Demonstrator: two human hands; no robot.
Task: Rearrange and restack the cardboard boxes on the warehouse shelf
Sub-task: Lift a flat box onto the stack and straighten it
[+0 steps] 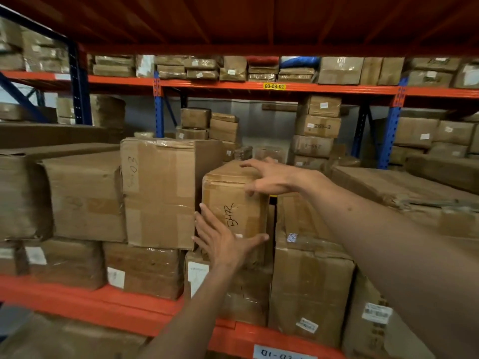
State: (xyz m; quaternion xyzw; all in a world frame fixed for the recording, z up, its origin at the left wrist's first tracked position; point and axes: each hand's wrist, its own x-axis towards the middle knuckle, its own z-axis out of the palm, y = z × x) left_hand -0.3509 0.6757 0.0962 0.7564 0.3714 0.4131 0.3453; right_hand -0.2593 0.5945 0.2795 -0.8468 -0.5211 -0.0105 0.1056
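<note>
Standing on the far left of the orange metal warehouse shelf (77,300) was a wide brown cardboard box with dented sides (83,195). Next to it stood a tall brown cardboard box with "03" written on it (158,193).

Beside that tall box sat the small upright brown cardboard box marked "5472" (234,203). It rested on top of lower boxes, about in the middle of the shelf. The left hand (223,242) lay flat against the small box's front, low down, with straight fingers. Its grip was wide and held nothing. The right hand (272,177) reached over the top right corner with fingers spread and bent. I could not tell if that grip had closed on the box.

To the right stood a big brown taped cardboard box with a white sticker (311,286).

I think the small box could tip or slide off, because it is narrow and the boxes under it look lumpy. A push from one side only might knock it into the gap.

All the boxes were taped shut, so nobody could see what was inside.
</note>
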